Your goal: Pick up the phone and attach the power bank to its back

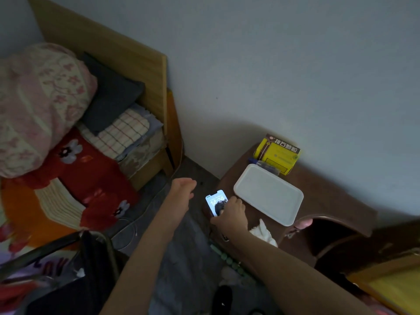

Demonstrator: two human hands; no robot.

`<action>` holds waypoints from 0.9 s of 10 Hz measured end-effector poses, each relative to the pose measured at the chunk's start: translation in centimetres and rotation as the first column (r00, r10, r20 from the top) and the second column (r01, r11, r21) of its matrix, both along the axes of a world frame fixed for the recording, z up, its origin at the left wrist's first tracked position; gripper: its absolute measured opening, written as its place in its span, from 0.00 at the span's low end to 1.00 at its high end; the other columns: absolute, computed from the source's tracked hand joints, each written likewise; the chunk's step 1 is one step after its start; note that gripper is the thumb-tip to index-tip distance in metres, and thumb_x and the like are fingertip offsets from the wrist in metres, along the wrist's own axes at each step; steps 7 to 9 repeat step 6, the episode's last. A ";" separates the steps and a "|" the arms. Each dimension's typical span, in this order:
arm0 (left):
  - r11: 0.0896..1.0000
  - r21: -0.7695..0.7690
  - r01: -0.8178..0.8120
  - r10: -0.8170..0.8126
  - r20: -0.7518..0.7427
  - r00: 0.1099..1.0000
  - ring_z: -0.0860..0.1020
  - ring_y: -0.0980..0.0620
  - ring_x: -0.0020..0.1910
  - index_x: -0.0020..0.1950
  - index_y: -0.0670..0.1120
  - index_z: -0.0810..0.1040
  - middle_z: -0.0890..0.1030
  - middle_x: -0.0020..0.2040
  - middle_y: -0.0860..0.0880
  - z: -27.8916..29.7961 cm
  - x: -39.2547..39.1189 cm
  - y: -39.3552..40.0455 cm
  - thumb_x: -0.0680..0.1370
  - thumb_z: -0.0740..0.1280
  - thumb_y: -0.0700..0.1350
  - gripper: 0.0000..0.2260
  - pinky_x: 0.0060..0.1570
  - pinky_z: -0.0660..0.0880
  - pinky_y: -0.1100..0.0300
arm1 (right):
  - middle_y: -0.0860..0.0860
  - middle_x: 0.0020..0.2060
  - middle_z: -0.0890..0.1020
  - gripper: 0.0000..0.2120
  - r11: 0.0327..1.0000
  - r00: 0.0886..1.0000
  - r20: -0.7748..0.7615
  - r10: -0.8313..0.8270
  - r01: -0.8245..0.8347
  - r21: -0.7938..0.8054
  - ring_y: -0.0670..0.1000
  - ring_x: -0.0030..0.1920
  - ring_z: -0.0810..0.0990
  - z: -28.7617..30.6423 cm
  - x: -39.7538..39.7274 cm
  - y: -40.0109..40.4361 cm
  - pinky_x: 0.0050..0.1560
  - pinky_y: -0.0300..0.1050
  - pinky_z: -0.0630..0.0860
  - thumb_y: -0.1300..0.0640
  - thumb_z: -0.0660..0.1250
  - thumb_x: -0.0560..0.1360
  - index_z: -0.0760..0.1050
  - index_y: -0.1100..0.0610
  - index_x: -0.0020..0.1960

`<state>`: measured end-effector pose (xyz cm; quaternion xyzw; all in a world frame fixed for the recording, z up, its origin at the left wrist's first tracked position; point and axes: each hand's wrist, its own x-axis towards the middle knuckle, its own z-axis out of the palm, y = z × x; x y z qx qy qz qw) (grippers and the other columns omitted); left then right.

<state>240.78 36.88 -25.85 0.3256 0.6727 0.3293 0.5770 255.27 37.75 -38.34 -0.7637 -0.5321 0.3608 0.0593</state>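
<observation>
A phone [215,200] with its screen lit lies at the left edge of a dark brown bedside cabinet [322,201]. My right hand [231,215] is closed around the phone's lower end, fingers over the screen. My left hand [181,193] hangs in the air to the left of the phone, fingers loosely together, holding nothing. I cannot make out a power bank; the hand hides whatever is under the phone.
A white rectangular tray [269,193] lies on the cabinet right of the phone, a yellow box [278,153] behind it by the wall. White crumpled cloth [264,233] sits near my right wrist. A bed [68,133] with pillows and a red blanket fills the left side.
</observation>
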 end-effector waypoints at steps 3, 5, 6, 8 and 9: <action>0.998 0.003 -0.063 0.063 -0.019 0.998 0.79 0.55 0.52 0.51 0.57 0.73 0.78 0.55 0.55 -0.6 -1.5 0.2 0.85 0.59 0.50 0.05 0.58 0.74 0.50 | 0.56 0.68 0.74 0.39 0.998 0.987 0.153 0.057 -0.061 0.020 0.57 0.68 0.74 -2.9 0.3 2.1 0.62 0.52 0.77 0.47 0.79 0.68 0.66 0.59 0.71; 0.999 0.008 -0.054 0.054 -0.023 0.998 0.80 0.53 0.53 0.52 0.56 0.73 0.78 0.56 0.53 0.2 -1.7 0.0 0.85 0.58 0.49 0.06 0.63 0.73 0.46 | 0.57 0.70 0.73 0.35 0.995 0.978 0.189 0.084 -0.093 0.038 0.58 0.70 0.72 -3.4 0.6 1.8 0.63 0.52 0.76 0.49 0.76 0.71 0.67 0.59 0.72; 0.998 0.021 -0.064 0.064 -0.012 0.998 0.80 0.50 0.55 0.56 0.53 0.74 0.78 0.57 0.51 0.7 -1.6 0.2 0.86 0.57 0.49 0.06 0.63 0.73 0.46 | 0.58 0.68 0.73 0.35 0.986 0.954 0.267 0.138 -0.157 0.050 0.58 0.70 0.71 -3.2 0.6 1.7 0.63 0.51 0.76 0.48 0.74 0.73 0.65 0.61 0.73; 0.998 0.021 -0.064 0.064 -0.012 0.998 0.80 0.50 0.55 0.56 0.53 0.74 0.78 0.57 0.51 0.7 -1.6 0.2 0.86 0.57 0.49 0.06 0.63 0.73 0.46 | 0.58 0.68 0.73 0.35 0.986 0.954 0.267 0.138 -0.157 0.050 0.58 0.70 0.71 -3.2 0.6 1.7 0.63 0.51 0.76 0.48 0.74 0.73 0.65 0.61 0.73; 0.998 0.021 -0.064 0.064 -0.012 0.998 0.80 0.50 0.55 0.56 0.53 0.74 0.78 0.57 0.51 0.7 -1.6 0.2 0.86 0.57 0.49 0.06 0.63 0.73 0.46 | 0.58 0.68 0.73 0.35 0.986 0.954 0.267 0.138 -0.157 0.050 0.58 0.70 0.71 -3.2 0.6 1.7 0.63 0.51 0.76 0.48 0.74 0.73 0.65 0.61 0.73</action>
